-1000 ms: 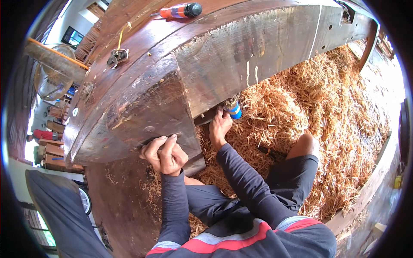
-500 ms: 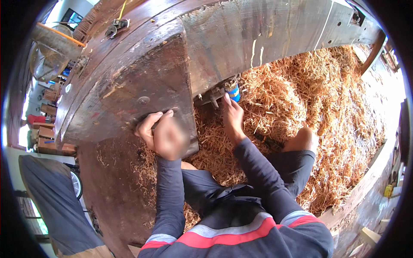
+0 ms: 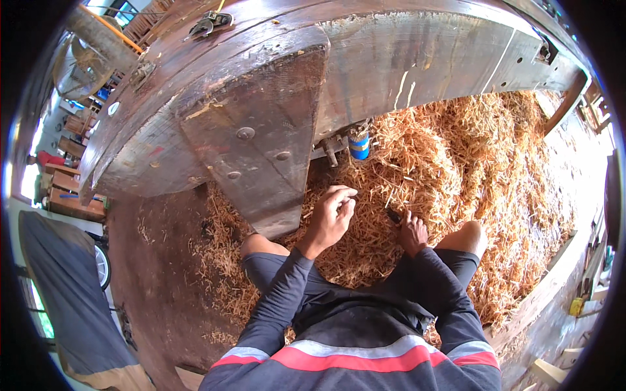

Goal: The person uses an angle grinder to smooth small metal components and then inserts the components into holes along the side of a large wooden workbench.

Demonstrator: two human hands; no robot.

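Observation:
My left hand (image 3: pixel 331 218) is raised in front of the wooden block's lower end, above the shavings. Its fingers are curled in a pinch, and whatever lies between them is too small to make out. Farther right, my right hand (image 3: pixel 413 233) reaches down into the wood shavings (image 3: pixel 430 153) between my knees. Its fingers close over a dark tool (image 3: pixel 393 216), mostly hidden, with one end showing beside them. Beyond my left hand, a metal fitting (image 3: pixel 332 150) and a blue can-shaped part (image 3: pixel 358 147) sit under the large curved wooden beam (image 3: pixel 385 68).
A tapered wooden block (image 3: pixel 261 140) with round plugs juts toward me. On top of the woodwork lies a dark metal tool (image 3: pixel 210 25) with a yellow line. A dark cloth cover (image 3: pixel 68 287) hangs at left, and a plank (image 3: pixel 544 290) borders the shavings at right.
My left hand has left the wooden block and moved right, its fingers now pinched. My right hand has dropped from the metal fitting to the dark tool in the shavings. The view has shifted.

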